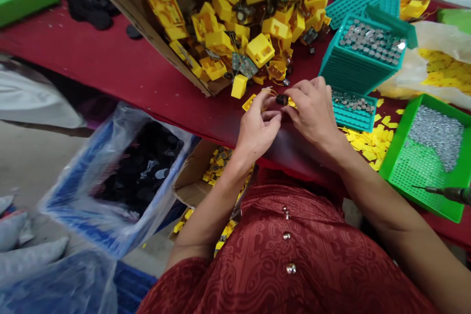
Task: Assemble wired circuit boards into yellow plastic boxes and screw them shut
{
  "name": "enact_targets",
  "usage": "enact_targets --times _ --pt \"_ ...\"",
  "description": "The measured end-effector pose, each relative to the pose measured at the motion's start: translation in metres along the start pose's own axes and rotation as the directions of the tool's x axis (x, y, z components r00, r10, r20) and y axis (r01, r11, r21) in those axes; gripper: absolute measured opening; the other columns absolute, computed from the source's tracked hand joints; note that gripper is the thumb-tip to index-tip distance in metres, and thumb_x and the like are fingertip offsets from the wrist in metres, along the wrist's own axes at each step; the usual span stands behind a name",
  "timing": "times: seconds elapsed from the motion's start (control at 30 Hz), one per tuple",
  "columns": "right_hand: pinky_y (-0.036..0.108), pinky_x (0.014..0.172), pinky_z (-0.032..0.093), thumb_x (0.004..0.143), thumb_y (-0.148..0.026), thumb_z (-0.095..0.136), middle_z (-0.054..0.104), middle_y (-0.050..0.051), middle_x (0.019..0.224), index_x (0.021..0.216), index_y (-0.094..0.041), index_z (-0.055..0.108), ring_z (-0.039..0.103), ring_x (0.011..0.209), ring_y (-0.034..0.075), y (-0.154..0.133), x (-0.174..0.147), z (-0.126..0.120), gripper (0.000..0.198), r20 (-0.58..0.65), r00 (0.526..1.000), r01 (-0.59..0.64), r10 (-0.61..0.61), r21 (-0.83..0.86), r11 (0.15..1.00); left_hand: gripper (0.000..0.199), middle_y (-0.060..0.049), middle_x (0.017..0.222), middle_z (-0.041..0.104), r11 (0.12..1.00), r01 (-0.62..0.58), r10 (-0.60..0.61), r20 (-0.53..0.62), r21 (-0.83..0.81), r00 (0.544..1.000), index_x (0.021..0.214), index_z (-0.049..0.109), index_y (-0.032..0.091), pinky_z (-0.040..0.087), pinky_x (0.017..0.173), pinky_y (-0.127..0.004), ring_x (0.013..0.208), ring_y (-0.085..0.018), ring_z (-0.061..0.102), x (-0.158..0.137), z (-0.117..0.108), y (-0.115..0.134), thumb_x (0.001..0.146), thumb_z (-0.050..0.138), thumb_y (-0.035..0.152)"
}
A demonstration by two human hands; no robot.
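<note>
Above the front edge of the red-covered table, my left hand [258,125] and my right hand [312,108] meet with curled fingers. Between their fingertips is a small dark round part [281,99], pinched by my right hand. My left fingers bend in close beside it, but what they grip is hidden. Thin yellow wires [271,91] rise by my left fingertips. A yellow plastic piece [249,102] shows just left of that hand, and a bit of yellow [292,102] peeks out under my right fingers.
A tipped cardboard box [147,34] spills yellow housings [260,50] and circuit boards. At right stand stacked teal trays [353,71] of metal discs, a green basket [408,167] of screws and a screwdriver [451,193]. A plastic-lined blue crate [77,206] sits below left.
</note>
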State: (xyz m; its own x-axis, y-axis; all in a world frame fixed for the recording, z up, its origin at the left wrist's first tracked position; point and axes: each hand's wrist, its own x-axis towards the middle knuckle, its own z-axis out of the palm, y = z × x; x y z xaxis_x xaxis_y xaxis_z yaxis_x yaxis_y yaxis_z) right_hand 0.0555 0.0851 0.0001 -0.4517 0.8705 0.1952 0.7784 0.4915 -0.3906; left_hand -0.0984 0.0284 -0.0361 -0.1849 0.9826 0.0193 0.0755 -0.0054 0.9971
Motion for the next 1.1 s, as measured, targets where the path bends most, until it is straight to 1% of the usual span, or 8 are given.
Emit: enact_targets --times 0.1,0.2,0.33,0.43,0.6,0.77,0.97,1.1 --pt "0.064 0.114 0.046 0.105 -0.040 0.066 0.072 0.012 0.119 0.116 -0.021 0.075 0.058 0.125 0.037 0.007 0.000 0.003 0.023 -0.033 0.999 0.032 -0.033 -0.029 0.999 0.044 -0.009 0.121 0.080 0.989 -0.034 0.039 -0.032 0.144 0.999 0.131 0.067 0.019 0.067 0.086 -0.031 0.093 -0.018 0.081 -0.005 -0.010 0.009 0.089 0.065 0.008" --pt "0.055 0.108 0.050 0.108 -0.041 0.061 0.075 0.012 0.116 0.122 -0.022 0.077 0.063 0.116 0.032 0.016 -0.006 0.001 0.028 -0.074 0.993 0.090 -0.094 -0.048 0.995 0.023 -0.007 0.109 0.080 0.882 -0.208 0.255 -0.056 0.423 0.965 0.116 0.070 0.019 0.065 0.095 -0.035 0.099 -0.021 0.079 -0.006 -0.021 0.018 0.093 0.067 0.016" --pt "0.047 0.099 0.052 0.103 -0.042 0.070 0.077 0.009 0.113 0.118 -0.023 0.080 0.068 0.106 0.028 0.025 -0.012 -0.005 0.025 -0.037 0.992 0.122 -0.123 -0.024 0.992 0.049 -0.012 0.149 0.071 0.638 -0.513 0.476 0.229 0.574 0.849 0.138 0.066 0.023 0.047 0.127 -0.050 0.145 -0.032 0.063 0.010 -0.023 0.020 0.092 0.082 0.030" --pt "0.044 0.097 0.053 0.100 -0.039 0.074 0.078 0.009 0.107 0.113 -0.022 0.082 0.070 0.103 0.026 0.029 -0.014 -0.009 0.023 -0.043 0.993 0.116 -0.113 0.060 0.991 0.036 -0.009 0.139 0.078 0.588 -0.598 0.460 0.383 0.544 0.801 0.132 0.071 0.024 0.045 0.128 -0.051 0.147 -0.032 0.063 0.026 -0.016 0.014 0.098 0.079 0.034" --pt "0.039 0.094 0.057 0.098 -0.033 0.071 0.079 0.009 0.109 0.112 -0.018 0.081 0.070 0.094 0.020 0.037 -0.016 -0.012 0.023 -0.138 0.989 0.000 0.044 0.298 0.955 0.011 -0.006 0.114 0.085 0.618 -0.533 0.451 0.295 0.578 0.843 0.109 0.077 0.022 0.056 0.112 -0.042 0.124 -0.028 0.076 0.031 -0.014 0.009 0.098 0.076 0.024" --pt "0.051 0.107 0.056 0.091 -0.032 0.075 0.077 0.011 0.109 0.110 -0.019 0.081 0.069 0.104 0.027 0.046 -0.006 -0.006 0.024 -0.213 0.964 -0.112 0.159 0.219 0.969 0.027 -0.007 0.116 0.084 0.664 -0.461 0.459 0.165 0.589 0.873 0.118 0.074 0.019 0.059 0.100 -0.035 0.106 -0.023 0.078 0.028 -0.026 0.013 0.091 0.075 0.015" --pt "0.036 0.079 0.062 0.094 -0.039 0.073 0.076 0.005 0.097 0.114 -0.022 0.077 0.070 0.083 0.018 0.045 -0.006 -0.018 0.027 -0.236 0.956 -0.019 0.171 0.536 0.844 0.022 -0.008 0.114 0.083 0.641 -0.341 0.415 0.063 0.688 0.908 0.109 0.071 0.023 0.055 0.106 -0.043 0.112 -0.030 0.075 0.044 -0.023 0.010 0.089 0.076 0.016" --pt "0.034 0.083 0.066 0.091 -0.039 0.078 0.077 0.004 0.102 0.114 -0.025 0.076 0.073 0.089 0.016 0.031 -0.034 -0.036 0.028 -0.261 0.944 0.026 0.200 0.667 0.745 0.017 -0.009 0.121 0.079 0.672 -0.303 0.381 0.035 0.676 0.924 0.110 0.068 0.026 0.049 0.116 -0.050 0.122 -0.032 0.071 0.065 -0.016 0.003 0.095 0.073 0.023"
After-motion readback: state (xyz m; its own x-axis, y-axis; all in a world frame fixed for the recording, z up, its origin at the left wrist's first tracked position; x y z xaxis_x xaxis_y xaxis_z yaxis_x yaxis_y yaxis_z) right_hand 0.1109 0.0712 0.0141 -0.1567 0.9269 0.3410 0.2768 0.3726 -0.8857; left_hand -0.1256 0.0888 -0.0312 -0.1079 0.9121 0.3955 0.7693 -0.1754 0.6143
